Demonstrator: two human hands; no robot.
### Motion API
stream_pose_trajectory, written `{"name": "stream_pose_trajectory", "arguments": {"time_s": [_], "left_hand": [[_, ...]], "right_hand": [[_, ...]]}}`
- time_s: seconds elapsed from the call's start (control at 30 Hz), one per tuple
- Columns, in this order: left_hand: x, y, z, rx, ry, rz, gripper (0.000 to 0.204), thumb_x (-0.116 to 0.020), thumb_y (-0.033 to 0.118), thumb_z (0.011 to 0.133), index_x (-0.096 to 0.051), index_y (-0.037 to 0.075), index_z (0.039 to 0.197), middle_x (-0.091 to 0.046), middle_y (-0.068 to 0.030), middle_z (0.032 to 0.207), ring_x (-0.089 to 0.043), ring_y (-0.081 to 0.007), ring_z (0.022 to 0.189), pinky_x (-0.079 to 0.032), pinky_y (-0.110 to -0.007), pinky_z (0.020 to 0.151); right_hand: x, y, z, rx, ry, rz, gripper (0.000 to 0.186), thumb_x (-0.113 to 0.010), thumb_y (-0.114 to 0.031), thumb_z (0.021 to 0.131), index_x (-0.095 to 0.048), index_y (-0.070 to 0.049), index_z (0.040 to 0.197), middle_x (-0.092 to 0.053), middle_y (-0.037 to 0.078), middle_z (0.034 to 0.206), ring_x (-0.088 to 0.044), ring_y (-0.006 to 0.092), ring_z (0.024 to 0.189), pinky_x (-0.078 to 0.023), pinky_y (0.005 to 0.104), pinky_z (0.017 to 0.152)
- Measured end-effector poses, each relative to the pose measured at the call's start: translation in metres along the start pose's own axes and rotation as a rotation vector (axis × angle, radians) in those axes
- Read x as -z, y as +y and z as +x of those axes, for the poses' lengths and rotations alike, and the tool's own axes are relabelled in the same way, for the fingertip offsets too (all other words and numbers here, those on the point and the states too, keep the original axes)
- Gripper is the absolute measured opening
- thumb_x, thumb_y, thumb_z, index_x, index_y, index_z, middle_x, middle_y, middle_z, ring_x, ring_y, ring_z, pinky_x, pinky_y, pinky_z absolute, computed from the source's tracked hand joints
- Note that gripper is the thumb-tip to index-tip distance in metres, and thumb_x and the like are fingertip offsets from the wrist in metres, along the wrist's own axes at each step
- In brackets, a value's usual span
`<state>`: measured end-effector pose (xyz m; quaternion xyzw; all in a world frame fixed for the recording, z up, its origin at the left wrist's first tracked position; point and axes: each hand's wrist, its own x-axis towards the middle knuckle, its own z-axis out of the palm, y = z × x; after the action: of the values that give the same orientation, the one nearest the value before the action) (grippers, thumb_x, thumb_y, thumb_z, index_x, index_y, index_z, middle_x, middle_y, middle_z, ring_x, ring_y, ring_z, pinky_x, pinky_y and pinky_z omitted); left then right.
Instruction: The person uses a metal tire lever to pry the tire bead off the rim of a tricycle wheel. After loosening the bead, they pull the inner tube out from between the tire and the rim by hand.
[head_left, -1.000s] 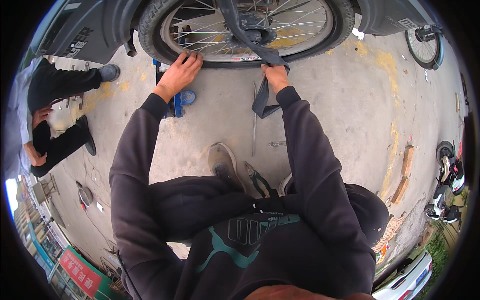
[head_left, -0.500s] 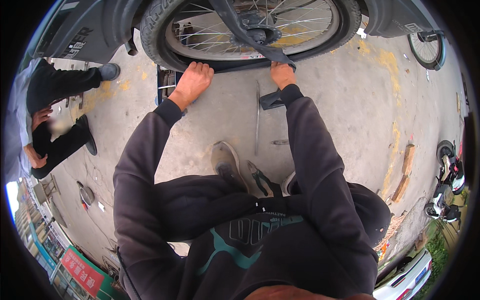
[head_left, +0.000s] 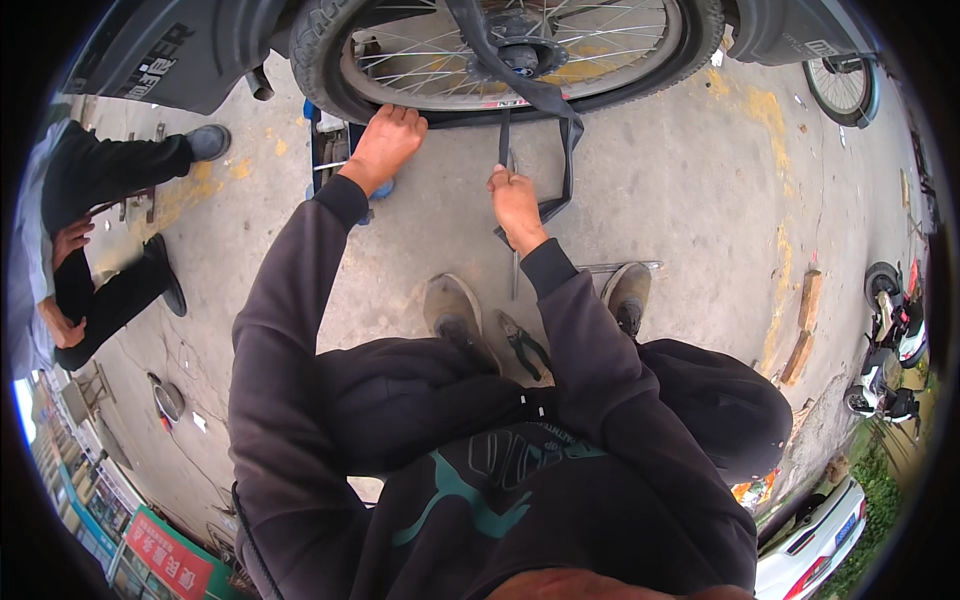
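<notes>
My left hand [head_left: 390,142] has its fingers closed over the lower edge of a black tire [head_left: 325,60] on a spoked wheel [head_left: 610,45] at the top. My right hand [head_left: 515,210] grips a strand of flat black inner tube [head_left: 568,160], which drapes over the wheel and hangs in a loose loop toward the ground. Below my hands, between my shoes, lie green-handled pliers [head_left: 525,345]. A thin metal rod [head_left: 515,280] lies under the tube loop, and another metal bar [head_left: 640,266] crosses near my right shoe.
A seated person [head_left: 90,240] is at my left. A blue tool case [head_left: 327,140] is behind my left hand. Dark vehicle panels [head_left: 180,60] flank the wheel. At right are a second wheel [head_left: 840,90], wooden blocks [head_left: 810,300], a parked scooter [head_left: 890,350] and a white car [head_left: 820,540].
My right hand has moved down and left, away from the wheel, drawing the tube strand toward me. My left hand is slightly higher than half a second ago, still on the tire.
</notes>
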<state>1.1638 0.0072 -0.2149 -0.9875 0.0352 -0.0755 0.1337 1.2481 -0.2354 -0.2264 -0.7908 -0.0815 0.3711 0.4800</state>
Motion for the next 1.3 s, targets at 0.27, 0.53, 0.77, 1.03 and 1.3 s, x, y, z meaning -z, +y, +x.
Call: {"name": "stream_pose_trajectory", "arguments": {"time_s": [0.27, 0.53, 0.77, 1.03, 1.3], "left_hand": [[0.006, 0.01, -0.012, 0.063, -0.021, -0.065, 0.006, -0.062, 0.011, 0.078, -0.063, 0.007, 0.083, -0.063, -0.0074, 0.084, -0.064, -0.0223, 0.088, -0.049, -0.034, 0.082], [0.018, 0.04, 0.003, 0.147, -0.107, -0.099, 0.013, -0.062, 0.009, 0.079, -0.065, 0.003, 0.09, -0.061, -0.0082, 0.087, -0.062, -0.0228, 0.089, -0.048, -0.034, 0.084], [0.015, 0.011, -0.006, 0.093, -0.137, -0.043, 0.017, -0.061, 0.01, 0.081, -0.066, 0.003, 0.096, -0.064, -0.0073, 0.088, -0.064, -0.022, 0.088, -0.049, -0.034, 0.084], [0.012, 0.003, 0.025, 0.0, -0.102, 0.004, 0.01, -0.062, 0.011, 0.081, -0.063, 0.007, 0.089, -0.065, -0.0057, 0.087, -0.065, -0.0195, 0.088, -0.048, -0.031, 0.082], [0.004, -0.005, -0.004, 0.04, -0.051, -0.027, 0.007, -0.062, 0.01, 0.079, -0.063, 0.008, 0.085, -0.064, -0.0056, 0.084, -0.065, -0.0198, 0.086, -0.047, -0.031, 0.081]], "right_hand": [[0.023, 0.007, 0.014, 0.156, -0.081, -0.635, 0.042, -0.048, -0.035, 0.101, -0.067, 0.003, 0.095, -0.068, 0.029, 0.087, -0.066, 0.0465, 0.096, -0.049, 0.0554, 0.089], [-0.008, -0.011, 0.165, -0.329, -0.08, 0.327, 0.03, -0.067, -0.013, 0.093, -0.06, 0.003, 0.118, -0.066, 0.017, 0.097, -0.067, 0.032, 0.089, -0.056, 0.0456, 0.066], [-0.009, -0.007, 0.145, 0.123, 0.035, -0.671, 0.048, -0.045, -0.042, 0.102, -0.071, -0.002, 0.108, -0.068, 0.026, 0.114, -0.064, 0.0442, 0.11, -0.051, 0.0494, 0.094], [-0.006, 0.046, 0.174, -0.231, 0.066, -0.173, 0.042, -0.047, -0.043, 0.102, -0.068, -0.008, 0.095, -0.068, 0.015, 0.087, -0.064, 0.0335, 0.079, -0.048, 0.0475, 0.068], [-0.024, -0.035, 0.041, -0.508, -0.169, 0.556, 0.031, -0.046, -0.036, 0.104, -0.048, -0.016, 0.08, -0.034, -0.006, 0.059, -0.027, 0.0078, 0.045, -0.021, 0.0277, 0.041]]}}
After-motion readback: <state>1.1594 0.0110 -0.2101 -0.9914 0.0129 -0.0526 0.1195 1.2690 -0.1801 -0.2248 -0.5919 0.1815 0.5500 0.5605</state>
